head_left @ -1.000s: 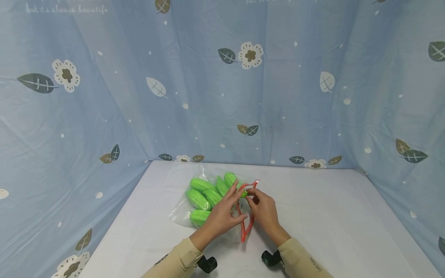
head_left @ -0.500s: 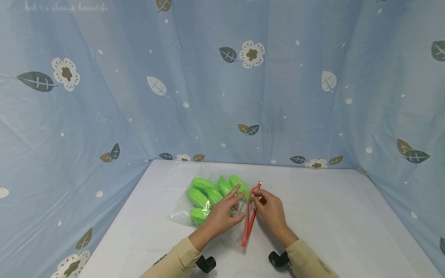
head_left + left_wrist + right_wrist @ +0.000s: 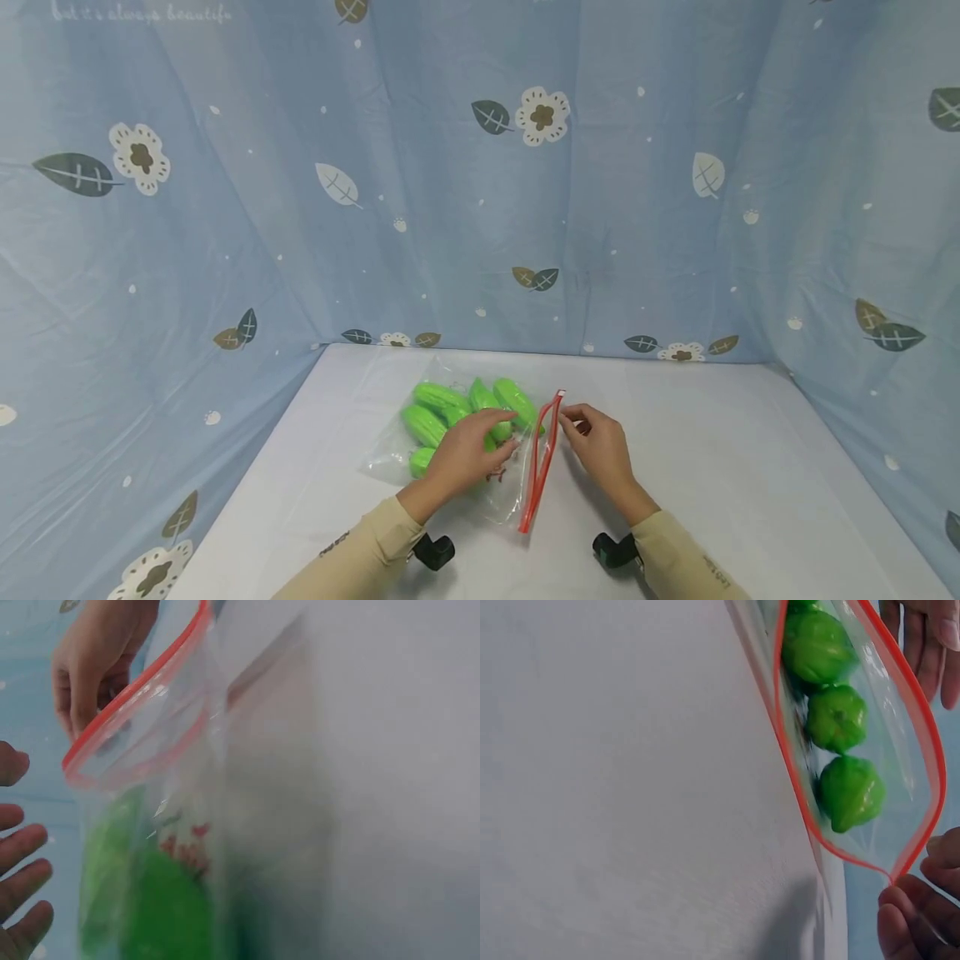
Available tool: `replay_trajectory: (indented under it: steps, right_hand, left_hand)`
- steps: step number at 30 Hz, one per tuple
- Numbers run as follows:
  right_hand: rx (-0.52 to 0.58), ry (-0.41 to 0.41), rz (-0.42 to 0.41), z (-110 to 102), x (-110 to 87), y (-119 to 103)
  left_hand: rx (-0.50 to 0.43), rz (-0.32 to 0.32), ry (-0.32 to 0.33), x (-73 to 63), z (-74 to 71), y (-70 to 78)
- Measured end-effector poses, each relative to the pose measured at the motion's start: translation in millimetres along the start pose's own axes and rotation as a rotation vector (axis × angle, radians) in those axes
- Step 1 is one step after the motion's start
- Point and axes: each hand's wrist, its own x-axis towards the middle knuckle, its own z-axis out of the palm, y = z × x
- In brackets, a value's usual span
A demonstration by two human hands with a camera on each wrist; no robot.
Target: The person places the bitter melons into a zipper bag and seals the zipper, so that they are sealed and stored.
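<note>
A clear zip-top bag point(image 3: 501, 496) with a red zip edge lies on the table, its mouth gaping toward the right. Several long, ribbed, bright-green vegetables point(image 3: 424, 426) are inside; their rounded ends show through the mouth in the right wrist view. My left hand point(image 3: 459, 457) hovers over the bag's middle, thumb and fingers spread apart. In the left wrist view those fingers are clear of the plastic. My right hand point(image 3: 600, 446) is just right of the red zip edge point(image 3: 922, 712), fingers loosely bent, with a gap between thumb and fingers. Its fingertips are right at the zip's far end.
The white table point(image 3: 720, 467) stretches out on both sides of the bag. A blue patterned curtain point(image 3: 450, 192) hangs along the back and sides. Black wrist devices point(image 3: 615, 550) sit under both forearms.
The right hand has drawn back to the right, off the green vegetable, which now lies inside the bag. The left hand has shifted slightly left. The zip edge has moved a little right.
</note>
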Motion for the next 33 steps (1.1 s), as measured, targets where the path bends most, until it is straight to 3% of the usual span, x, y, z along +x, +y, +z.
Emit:
replay_trajectory:
  steps: [6,16,24,33]
  right_hand:
    - [0.037,-0.042,0.048,-0.9,7.6,7.2]
    - [0.146,-0.112,0.223,7.3,27.4,14.6]
    - [0.256,-0.169,0.368,16.7,39.1,17.7]
    - [0.263,-0.145,0.349,21.7,43.3,20.8]
  left_hand:
    - [-0.009,-0.064,-0.055,17.7,-12.1,-7.6]
    - [0.022,-0.048,-0.109,54.3,-18.8,-20.1]
    - [0.130,-0.046,-0.162,77.6,-11.7,-17.5]
    - [0.169,-0.012,-0.177,94.8,3.1,-15.3]
